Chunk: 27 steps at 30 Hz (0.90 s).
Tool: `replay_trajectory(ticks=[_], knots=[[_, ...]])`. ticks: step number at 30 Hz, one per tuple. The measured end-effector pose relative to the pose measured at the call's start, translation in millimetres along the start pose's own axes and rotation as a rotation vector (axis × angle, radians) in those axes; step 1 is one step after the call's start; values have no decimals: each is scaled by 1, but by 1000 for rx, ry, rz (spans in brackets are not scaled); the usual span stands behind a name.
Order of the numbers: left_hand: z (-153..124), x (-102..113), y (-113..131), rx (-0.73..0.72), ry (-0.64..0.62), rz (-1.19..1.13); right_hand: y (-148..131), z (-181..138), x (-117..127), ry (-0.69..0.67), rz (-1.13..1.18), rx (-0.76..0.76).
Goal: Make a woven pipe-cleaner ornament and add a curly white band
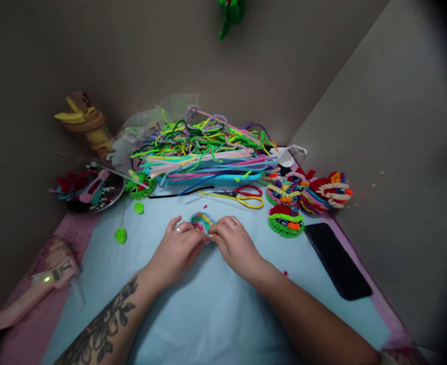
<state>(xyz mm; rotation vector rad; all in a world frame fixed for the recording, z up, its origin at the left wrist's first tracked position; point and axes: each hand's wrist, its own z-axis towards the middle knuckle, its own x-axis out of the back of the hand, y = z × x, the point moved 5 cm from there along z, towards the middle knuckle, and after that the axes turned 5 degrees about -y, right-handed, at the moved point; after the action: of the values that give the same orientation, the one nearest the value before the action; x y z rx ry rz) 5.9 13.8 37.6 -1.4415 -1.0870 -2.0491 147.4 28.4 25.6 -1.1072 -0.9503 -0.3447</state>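
Observation:
Between both hands, over the middle of the table, is a small round coil of multicoloured pipe cleaners point(201, 221). My left hand point(180, 247) pinches its lower edge from the left, the index finger raised a little. From the right, my right hand point(234, 245) closes its fingertips on the coil's near right edge. The fingertips of both hands nearly meet there, hiding part of the coil. Just beyond lie scissors point(252, 197) with one red and one yellow handle, beside a black pipe cleaner point(181, 194).
Behind is a blue tray point(216, 178) heaped with loose pipe cleaners point(208, 137). Finished pipe-cleaner birds point(286, 223) sit right, above a black phone point(337, 261). At left are a pink glue gun point(37, 294), a metal bowl point(111, 190) and green pieces point(120, 235). Walls close in the sides.

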Motion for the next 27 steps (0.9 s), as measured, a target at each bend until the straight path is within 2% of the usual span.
replay_trajectory(ticks=[12,20,24,27], knots=[[0,3,1,7,-7,44,-3,1,-1,-78,29,-2],[0,3,-1,22,54,0,-2,-1,3,-36,87,7],[0,4,-2,27,124,-69,-4,-2,2,7,28,12],[1,5,-2,26,132,-86,-6,-3,1,59,-23,28]])
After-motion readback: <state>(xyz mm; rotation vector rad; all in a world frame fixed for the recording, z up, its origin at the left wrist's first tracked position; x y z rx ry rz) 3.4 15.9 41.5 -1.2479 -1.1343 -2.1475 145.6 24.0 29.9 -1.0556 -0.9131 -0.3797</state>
